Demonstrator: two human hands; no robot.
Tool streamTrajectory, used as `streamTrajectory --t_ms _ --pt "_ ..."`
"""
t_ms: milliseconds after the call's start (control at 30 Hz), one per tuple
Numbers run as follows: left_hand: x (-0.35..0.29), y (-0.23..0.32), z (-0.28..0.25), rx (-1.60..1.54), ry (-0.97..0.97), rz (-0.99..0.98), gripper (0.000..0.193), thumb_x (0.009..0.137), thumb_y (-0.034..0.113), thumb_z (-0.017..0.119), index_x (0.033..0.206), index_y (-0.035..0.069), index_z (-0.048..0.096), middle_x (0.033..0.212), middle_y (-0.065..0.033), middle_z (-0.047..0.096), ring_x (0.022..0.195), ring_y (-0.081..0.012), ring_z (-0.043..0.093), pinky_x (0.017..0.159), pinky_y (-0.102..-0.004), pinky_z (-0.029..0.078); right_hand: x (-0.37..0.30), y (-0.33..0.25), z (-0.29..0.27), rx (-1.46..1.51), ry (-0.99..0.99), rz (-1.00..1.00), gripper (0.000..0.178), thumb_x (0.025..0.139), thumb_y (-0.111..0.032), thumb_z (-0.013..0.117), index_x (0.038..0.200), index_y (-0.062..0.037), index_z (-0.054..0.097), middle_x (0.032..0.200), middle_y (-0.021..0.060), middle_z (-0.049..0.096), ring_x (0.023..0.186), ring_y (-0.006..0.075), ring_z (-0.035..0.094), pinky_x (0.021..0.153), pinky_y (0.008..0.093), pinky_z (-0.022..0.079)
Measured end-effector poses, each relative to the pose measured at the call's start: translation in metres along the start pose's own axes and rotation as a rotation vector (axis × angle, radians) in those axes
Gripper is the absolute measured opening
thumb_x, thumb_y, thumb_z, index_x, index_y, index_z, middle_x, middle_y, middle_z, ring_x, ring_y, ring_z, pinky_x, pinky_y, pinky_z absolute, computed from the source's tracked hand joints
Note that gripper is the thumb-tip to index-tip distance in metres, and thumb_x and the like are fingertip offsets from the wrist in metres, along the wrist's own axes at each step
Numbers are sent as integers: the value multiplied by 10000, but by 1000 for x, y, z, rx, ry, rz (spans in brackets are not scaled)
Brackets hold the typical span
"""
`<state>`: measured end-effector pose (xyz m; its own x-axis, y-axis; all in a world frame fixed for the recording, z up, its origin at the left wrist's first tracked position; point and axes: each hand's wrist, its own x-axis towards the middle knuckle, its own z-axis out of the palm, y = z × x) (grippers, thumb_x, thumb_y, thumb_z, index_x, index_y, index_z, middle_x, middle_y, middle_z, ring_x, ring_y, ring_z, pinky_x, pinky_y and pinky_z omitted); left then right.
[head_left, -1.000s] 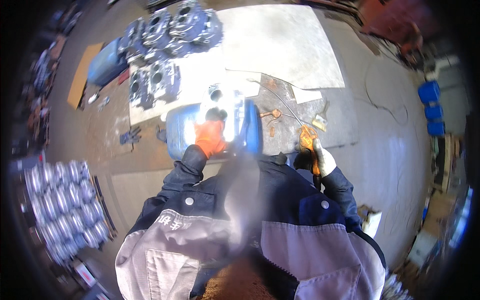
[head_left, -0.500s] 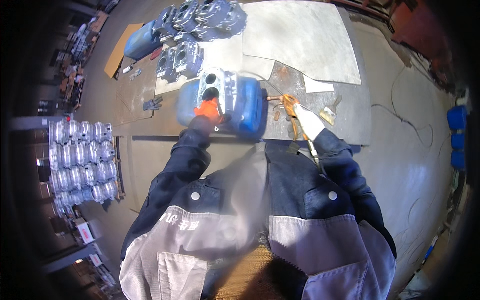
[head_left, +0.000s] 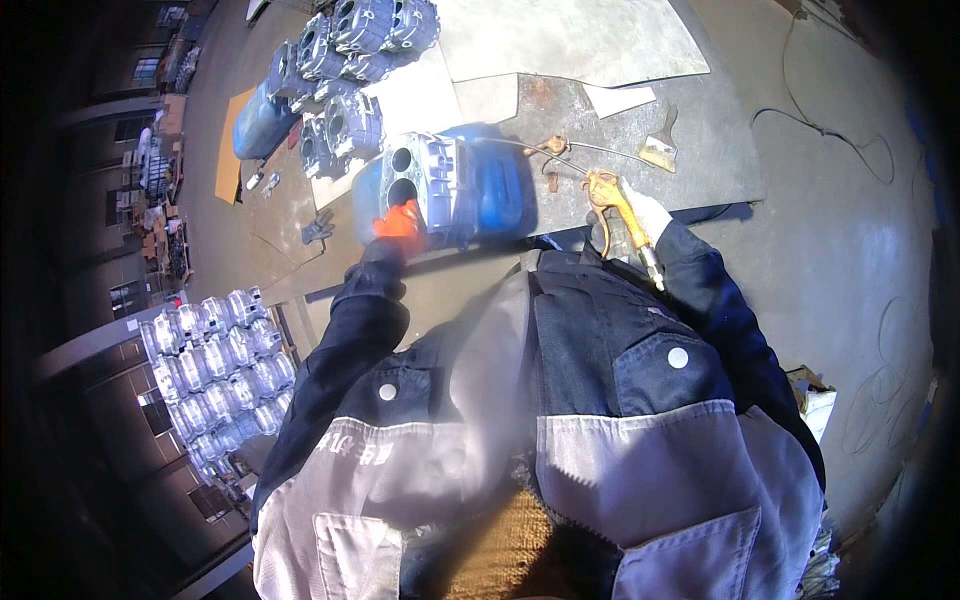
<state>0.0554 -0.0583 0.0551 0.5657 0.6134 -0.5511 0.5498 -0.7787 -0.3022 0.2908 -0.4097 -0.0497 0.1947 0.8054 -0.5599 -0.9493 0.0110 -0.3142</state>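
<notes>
Head view: the metal casting [head_left: 438, 185] rests on a blue container [head_left: 508, 195] at the near edge of the grey table [head_left: 710, 140], which is partly covered by a white sheet [head_left: 570, 40]. Left hand [head_left: 400, 225]: fingers at the casting's nearer bore, grip cannot be told. Right hand [head_left: 645, 218]: fingers wrapped around a yellow air gun [head_left: 622, 207]. Stacked parts [head_left: 218, 370] stand left of the table.

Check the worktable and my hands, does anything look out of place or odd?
Mildly: your left hand wears an orange-red glove, your right hand a mostly white one, an odd pair. A single dark glove also lies loose on the worktable, left of the blue container. I can't make out any spill or damage.
</notes>
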Motion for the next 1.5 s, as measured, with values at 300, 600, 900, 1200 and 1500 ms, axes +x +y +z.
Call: streamTrajectory --t_ms 300,600,900,1200,1500 --pt "-10 4 -7 -14 22 4 706 660 457 793 1161 72 479 1177 -177 583 1140 -348 549 929 -536 388 70 16 -38 -302 31 -95 512 985 -438 455 1230 0 554 1047 116 647 891 204 625 766 324 507" --pt "-13 7 -15 -3 -9 17 694 724 529 726 1178 45 523 1202 -171 581 1135 -334 556 948 -500 369 79 22 -44 -353 46 -86 544 982 -462 451 1244 2 559 1026 114 658 854 192 624 738 309 495" --pt "-11 4 -9 -57 55 14 690 619 319 821 1159 79 465 1153 -198 578 1099 -381 561 895 -536 410 17 1 -2 85 -115 -12 424 1009 -351 432 1241 -8 526 1028 122 641 837 247 641 687 355 554" --pt "-11 0 -5 -65 112 42 711 612 288 826 1184 85 456 1162 -191 580 1111 -373 556 914 -532 398 25 7 -1 39 -116 18 446 1006 -393 424 1216 -18 542 1034 126 637 853 231 640 699 329 539" --pt "-10 3 -13 5 -20 -15 714 708 532 751 1185 54 520 1201 -151 584 1129 -325 557 925 -489 387 32 8 2 30 -127 -19 441 1016 -347 399 1252 9 509 1025 174 633 837 278 652 714 371 562"
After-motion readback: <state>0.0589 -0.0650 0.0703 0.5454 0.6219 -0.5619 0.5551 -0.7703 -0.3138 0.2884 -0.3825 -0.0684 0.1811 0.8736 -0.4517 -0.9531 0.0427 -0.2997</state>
